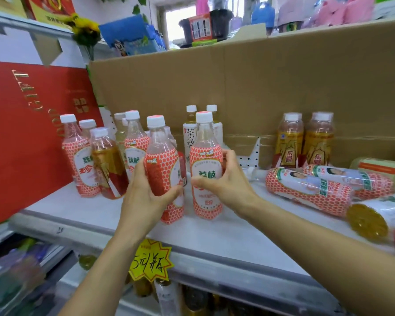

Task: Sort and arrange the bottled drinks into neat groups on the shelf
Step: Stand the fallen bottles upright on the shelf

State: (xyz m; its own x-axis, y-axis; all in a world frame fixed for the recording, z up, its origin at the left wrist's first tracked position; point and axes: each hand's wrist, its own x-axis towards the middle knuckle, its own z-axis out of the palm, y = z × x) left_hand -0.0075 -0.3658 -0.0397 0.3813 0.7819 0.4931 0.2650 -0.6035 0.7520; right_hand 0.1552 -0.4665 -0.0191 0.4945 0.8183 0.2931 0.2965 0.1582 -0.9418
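Left hand (pixel 144 192) wraps fingers round red-patterned bottle (pixel 163 165). Right hand (pixel 224 179) pinches twin bottle (pixel 205 165) between thumb and fingers. Both roughly upright, side by side, mid-shelf (pixel 214 238). Best: slide both toward like bottles at left (pixel 78 160), bases flat, labels forward, clear of amber bottle (pixel 107 165).

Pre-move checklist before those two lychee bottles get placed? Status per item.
1. Grip of left hand on left lychee bottle: ok, fingers wrap it.
2. Grip of right hand on right lychee bottle: ok, thumb and fingers around the label.
3. Both held bottles' bases resting on the shelf: cannot tell.
4. The lychee group at left unmixed: not ok, an amber bottle stands in it.
5. Everything upright: not ok, lying bottles at right.
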